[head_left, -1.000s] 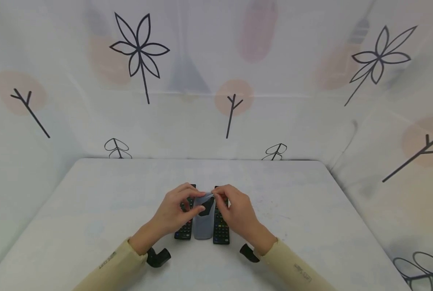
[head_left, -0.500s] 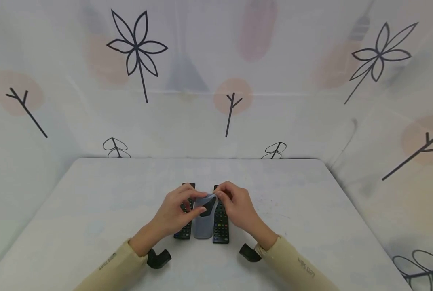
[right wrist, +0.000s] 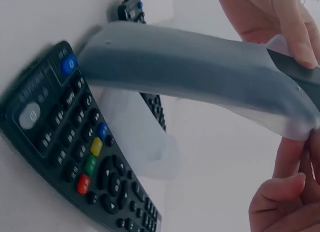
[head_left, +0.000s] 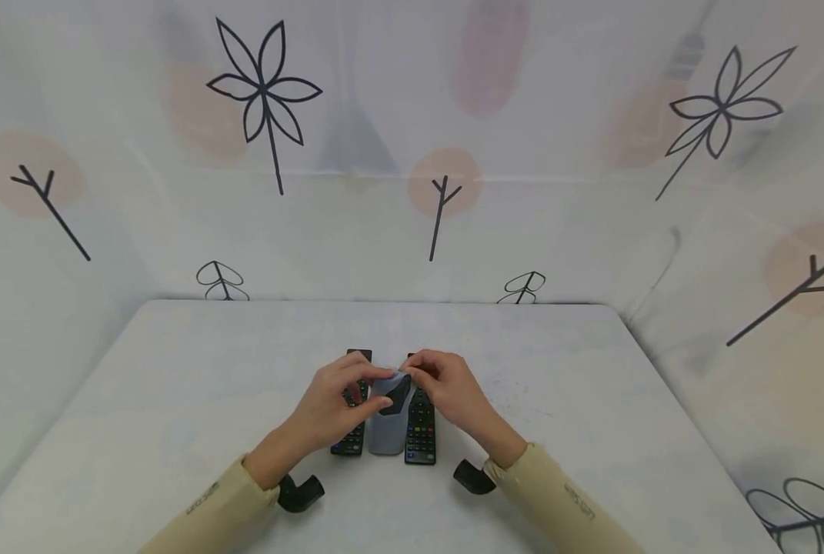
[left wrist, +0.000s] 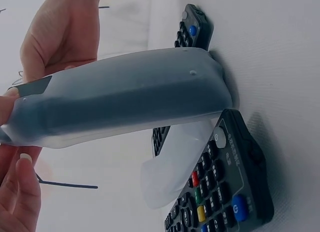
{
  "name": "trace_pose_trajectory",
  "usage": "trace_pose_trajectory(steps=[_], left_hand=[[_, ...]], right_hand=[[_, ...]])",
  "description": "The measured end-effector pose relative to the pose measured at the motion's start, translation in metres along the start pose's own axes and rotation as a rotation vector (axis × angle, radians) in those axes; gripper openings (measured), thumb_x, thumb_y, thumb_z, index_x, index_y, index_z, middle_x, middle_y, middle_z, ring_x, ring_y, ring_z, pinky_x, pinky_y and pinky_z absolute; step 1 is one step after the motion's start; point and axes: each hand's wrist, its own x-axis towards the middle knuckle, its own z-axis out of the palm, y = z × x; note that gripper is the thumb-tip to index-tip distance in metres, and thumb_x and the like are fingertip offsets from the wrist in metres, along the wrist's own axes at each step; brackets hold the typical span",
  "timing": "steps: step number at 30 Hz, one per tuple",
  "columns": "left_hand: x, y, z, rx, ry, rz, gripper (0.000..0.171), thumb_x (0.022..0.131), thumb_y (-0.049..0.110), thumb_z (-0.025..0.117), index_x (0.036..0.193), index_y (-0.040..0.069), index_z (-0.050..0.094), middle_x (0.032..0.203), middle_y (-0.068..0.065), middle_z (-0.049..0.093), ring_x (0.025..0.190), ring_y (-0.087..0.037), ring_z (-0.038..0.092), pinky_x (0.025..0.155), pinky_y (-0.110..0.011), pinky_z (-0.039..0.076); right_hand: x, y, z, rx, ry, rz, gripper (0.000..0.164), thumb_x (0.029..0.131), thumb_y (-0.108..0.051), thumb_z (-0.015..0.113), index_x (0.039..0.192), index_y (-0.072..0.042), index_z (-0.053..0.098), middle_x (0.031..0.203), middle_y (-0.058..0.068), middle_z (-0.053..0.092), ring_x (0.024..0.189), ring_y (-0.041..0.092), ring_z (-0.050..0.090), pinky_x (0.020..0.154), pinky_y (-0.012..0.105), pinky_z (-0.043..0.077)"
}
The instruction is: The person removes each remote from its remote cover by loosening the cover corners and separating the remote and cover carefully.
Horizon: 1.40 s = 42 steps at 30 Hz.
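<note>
A dark remote control (right wrist: 190, 61) sits inside a translucent silicone cover (head_left: 387, 437). It slants up off the table, its covered lower end low by the tabletop. Near the top, a bare black patch of the remote shows through the cover's mouth (head_left: 396, 394). My left hand (head_left: 328, 400) grips this upper end, thumb on the near side and fingers at the far edge. My right hand (head_left: 453, 388) pinches the rim of the cover at the upper right corner. The hands partly hide the top end.
One uncovered black remote (left wrist: 220, 177) lies on the left, another (right wrist: 75, 127) on the right. Between them, under the held one, lies a whitish translucent sleeve-like piece (left wrist: 175, 162). All are on the white table (head_left: 211, 369); a patterned cloth (head_left: 384, 231) hangs behind.
The right hand's pinch on the cover's rim has shifted slightly left and down, and the bare black patch changes shape. The left hand keeps nearly the same hold. Both side remotes stay put.
</note>
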Motion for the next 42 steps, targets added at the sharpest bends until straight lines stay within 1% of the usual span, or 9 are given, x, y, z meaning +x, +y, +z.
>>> trace_pose_trajectory(steps=[5, 10, 14, 19, 23, 27, 32, 37, 42], left_hand=[[-0.002, 0.0, 0.001, 0.0, -0.01, -0.011, 0.036, 0.082, 0.009, 0.082, 0.117, 0.014, 0.071, 0.097, 0.006, 0.06, 0.085, -0.01, 0.06, 0.057, -0.023, 0.05], [-0.002, -0.001, 0.004, -0.013, -0.009, -0.008, 0.036, 0.083, 0.01, 0.082, 0.117, 0.015, 0.072, 0.096, 0.007, 0.06, 0.085, -0.01, 0.06, 0.056, -0.023, 0.05], [-0.002, 0.001, 0.005, -0.012, -0.009, 0.002, 0.036, 0.082, 0.009, 0.083, 0.117, 0.014, 0.072, 0.096, 0.007, 0.06, 0.085, -0.012, 0.06, 0.056, -0.022, 0.049], [-0.002, 0.003, 0.004, -0.009, 0.009, -0.009, 0.035, 0.082, 0.009, 0.082, 0.116, 0.013, 0.073, 0.095, 0.007, 0.06, 0.085, -0.011, 0.06, 0.055, -0.024, 0.05], [-0.003, 0.003, 0.003, -0.008, 0.019, -0.02, 0.035, 0.083, 0.009, 0.082, 0.117, 0.012, 0.073, 0.095, 0.007, 0.06, 0.084, -0.011, 0.06, 0.055, -0.028, 0.051], [-0.003, 0.003, 0.002, 0.006, 0.016, -0.026, 0.035, 0.083, 0.01, 0.082, 0.117, 0.011, 0.072, 0.096, 0.007, 0.06, 0.084, -0.01, 0.059, 0.056, -0.025, 0.051], [-0.003, 0.003, 0.0, 0.029, 0.013, -0.023, 0.036, 0.083, 0.011, 0.082, 0.118, 0.01, 0.072, 0.096, 0.007, 0.06, 0.085, -0.01, 0.059, 0.056, -0.025, 0.051], [-0.002, 0.003, -0.002, 0.049, -0.007, -0.025, 0.036, 0.085, 0.012, 0.08, 0.119, 0.01, 0.071, 0.096, 0.008, 0.06, 0.085, -0.01, 0.059, 0.057, -0.026, 0.051], [0.0, 0.003, -0.005, 0.068, -0.037, 0.004, 0.037, 0.087, 0.012, 0.079, 0.122, 0.009, 0.07, 0.097, 0.006, 0.06, 0.083, -0.013, 0.059, 0.059, -0.024, 0.051]], right_hand=[[-0.006, 0.004, 0.002, 0.074, 0.101, -0.043, 0.009, 0.093, -0.004, 0.069, 0.1, -0.007, 0.073, 0.092, 0.003, 0.069, 0.076, 0.016, 0.059, 0.064, 0.026, 0.05], [-0.014, 0.005, 0.004, 0.04, 0.189, -0.143, 0.015, 0.089, 0.0, 0.071, 0.097, -0.012, 0.074, 0.095, -0.002, 0.072, 0.085, 0.015, 0.064, 0.074, 0.031, 0.054], [-0.019, 0.005, 0.005, 0.034, 0.185, -0.183, 0.018, 0.091, 0.004, 0.068, 0.098, -0.01, 0.075, 0.095, 0.0, 0.073, 0.076, 0.015, 0.063, 0.066, 0.027, 0.053], [-0.021, 0.004, 0.004, 0.053, 0.176, -0.199, 0.015, 0.094, 0.0, 0.065, 0.102, -0.008, 0.074, 0.095, 0.003, 0.073, 0.074, 0.017, 0.064, 0.063, 0.027, 0.052], [-0.022, 0.005, 0.005, 0.075, 0.148, -0.188, 0.014, 0.096, -0.004, 0.064, 0.105, -0.007, 0.074, 0.101, 0.003, 0.073, 0.082, 0.017, 0.065, 0.071, 0.028, 0.055], [-0.023, 0.006, 0.006, 0.083, 0.125, -0.2, 0.015, 0.096, -0.005, 0.065, 0.109, -0.006, 0.073, 0.106, 0.004, 0.073, 0.093, 0.017, 0.067, 0.08, 0.032, 0.056], [-0.023, 0.008, 0.008, 0.087, 0.114, -0.211, 0.021, 0.091, -0.004, 0.071, 0.113, -0.006, 0.072, 0.106, 0.005, 0.072, 0.09, 0.018, 0.066, 0.076, 0.032, 0.056], [-0.022, 0.005, 0.012, 0.058, 0.133, -0.224, 0.028, 0.085, -0.008, 0.079, 0.112, -0.007, 0.071, 0.105, 0.004, 0.071, 0.087, 0.027, 0.066, 0.071, 0.033, 0.056], [-0.02, 0.005, 0.015, 0.018, 0.158, -0.254, 0.03, 0.08, -0.009, 0.083, 0.107, -0.009, 0.068, 0.103, 0.002, 0.069, 0.078, 0.018, 0.064, 0.066, 0.034, 0.055]])
